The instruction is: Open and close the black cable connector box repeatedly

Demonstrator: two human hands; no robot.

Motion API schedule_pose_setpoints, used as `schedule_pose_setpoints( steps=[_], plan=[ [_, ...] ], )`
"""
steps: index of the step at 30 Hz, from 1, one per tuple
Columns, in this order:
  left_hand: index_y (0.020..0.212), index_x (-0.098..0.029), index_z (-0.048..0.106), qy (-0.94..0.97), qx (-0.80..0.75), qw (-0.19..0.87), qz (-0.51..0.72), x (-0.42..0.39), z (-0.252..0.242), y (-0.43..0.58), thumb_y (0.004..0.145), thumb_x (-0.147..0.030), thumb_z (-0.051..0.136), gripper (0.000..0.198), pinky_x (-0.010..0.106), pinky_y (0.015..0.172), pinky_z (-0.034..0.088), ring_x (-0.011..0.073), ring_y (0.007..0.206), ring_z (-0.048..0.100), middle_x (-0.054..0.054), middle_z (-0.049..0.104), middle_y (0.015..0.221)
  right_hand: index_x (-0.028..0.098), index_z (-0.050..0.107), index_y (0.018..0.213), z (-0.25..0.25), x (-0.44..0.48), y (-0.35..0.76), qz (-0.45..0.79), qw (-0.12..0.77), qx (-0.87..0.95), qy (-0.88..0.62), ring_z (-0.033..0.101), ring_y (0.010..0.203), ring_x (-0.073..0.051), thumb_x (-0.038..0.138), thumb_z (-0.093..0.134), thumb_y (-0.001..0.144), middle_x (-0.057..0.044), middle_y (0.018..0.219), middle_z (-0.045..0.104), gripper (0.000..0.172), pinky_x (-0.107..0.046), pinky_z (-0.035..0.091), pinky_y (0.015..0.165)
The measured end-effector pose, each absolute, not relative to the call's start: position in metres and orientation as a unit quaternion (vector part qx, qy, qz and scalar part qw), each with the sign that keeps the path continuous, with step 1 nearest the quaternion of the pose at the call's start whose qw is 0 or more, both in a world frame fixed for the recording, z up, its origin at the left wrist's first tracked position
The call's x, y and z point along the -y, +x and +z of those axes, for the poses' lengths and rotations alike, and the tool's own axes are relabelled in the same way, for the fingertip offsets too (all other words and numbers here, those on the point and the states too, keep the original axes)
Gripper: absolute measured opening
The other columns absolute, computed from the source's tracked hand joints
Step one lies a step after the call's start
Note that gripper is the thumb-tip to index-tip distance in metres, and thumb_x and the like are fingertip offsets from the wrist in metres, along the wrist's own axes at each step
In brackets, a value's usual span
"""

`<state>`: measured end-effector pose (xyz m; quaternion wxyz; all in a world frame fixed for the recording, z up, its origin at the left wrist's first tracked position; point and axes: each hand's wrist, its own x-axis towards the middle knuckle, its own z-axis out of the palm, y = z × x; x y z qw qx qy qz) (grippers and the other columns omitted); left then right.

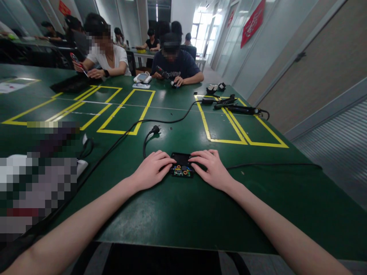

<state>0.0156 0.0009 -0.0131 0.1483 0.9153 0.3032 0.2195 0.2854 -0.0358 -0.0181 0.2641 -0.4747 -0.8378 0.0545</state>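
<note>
On the green table in front of me lies an opened black power adapter (181,157). Its casing shows a bare interior in the far half and a circuit board (178,173) with ring-shaped coils in the near half. My left hand (153,170) grips the left side, thumb and fingertips at the casing edge. From the right, my right hand (211,168) holds the opposite side in the same way. A short black cord with a plug (155,130) runs behind my left hand. Another black cord (272,165) leads off to the right from behind my right hand.
A long black cable (166,121) crosses the green table (160,217) to black tools (241,110) at the far right. Yellow tape (229,141) marks rectangles. Blurred items (43,183) sit at left. Two people (176,65) work across the table, beside a white device (142,78).
</note>
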Motion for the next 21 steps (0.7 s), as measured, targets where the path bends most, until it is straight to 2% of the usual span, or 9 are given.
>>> schedule_pose_setpoints(
  steps=[6,9,11,14,21],
  plan=[
    [0.115,-0.018,0.074,0.919,-0.284,0.141,0.233,0.0001,-0.0129,0.0154,0.105,-0.020,0.050,0.026,0.040,0.087,0.050,0.0243,0.099,0.065,0.009,0.074,0.107,0.023,0.071,0.092,-0.0223,0.0355,0.2835,0.140,0.357,0.809,-0.446,0.070,0.106,-0.024,0.023,0.062,0.098,-0.010,0.116,0.072,0.011,-0.041,0.054,0.092],
    [0.109,-0.018,0.075,0.919,-0.285,0.144,0.232,0.0010,-0.0108,0.0152,0.105,-0.022,0.051,0.024,0.039,0.086,0.050,0.0240,0.098,0.065,0.008,0.075,0.105,0.023,0.067,0.093,-0.0215,0.0371,0.2800,0.228,0.405,0.765,-0.445,0.070,0.097,-0.022,0.022,0.065,0.093,-0.009,0.112,0.070,0.003,-0.035,0.059,0.078],
    [0.105,-0.019,0.075,0.916,-0.288,0.149,0.234,0.0016,-0.0095,0.0150,0.104,-0.023,0.051,0.024,0.040,0.087,0.050,0.0240,0.098,0.066,0.008,0.076,0.104,0.023,0.065,0.100,-0.0207,0.0377,0.2778,0.289,0.426,0.727,-0.454,0.070,0.089,-0.020,0.022,0.067,0.089,-0.008,0.109,0.071,0.011,-0.032,0.058,0.069],
    [0.103,-0.019,0.073,0.910,-0.295,0.159,0.242,0.0028,-0.0081,0.0146,0.105,-0.024,0.049,0.025,0.040,0.087,0.051,0.0238,0.097,0.067,0.008,0.077,0.103,0.023,0.062,0.109,-0.0198,0.0374,0.2766,0.344,0.453,0.681,-0.461,0.070,0.084,-0.019,0.025,0.071,0.085,-0.007,0.105,0.073,0.025,-0.031,0.057,0.067],
    [0.097,-0.021,0.062,0.871,-0.349,0.228,0.262,0.0067,-0.0050,0.0119,0.104,-0.023,0.041,0.022,0.035,0.082,0.054,0.0211,0.089,0.069,0.005,0.073,0.094,0.023,0.066,0.104,-0.0171,0.0385,0.2793,0.379,0.460,0.656,-0.463,0.070,0.087,-0.019,0.028,0.075,0.082,-0.006,0.100,0.074,0.024,-0.033,0.059,0.071]
  ],
)
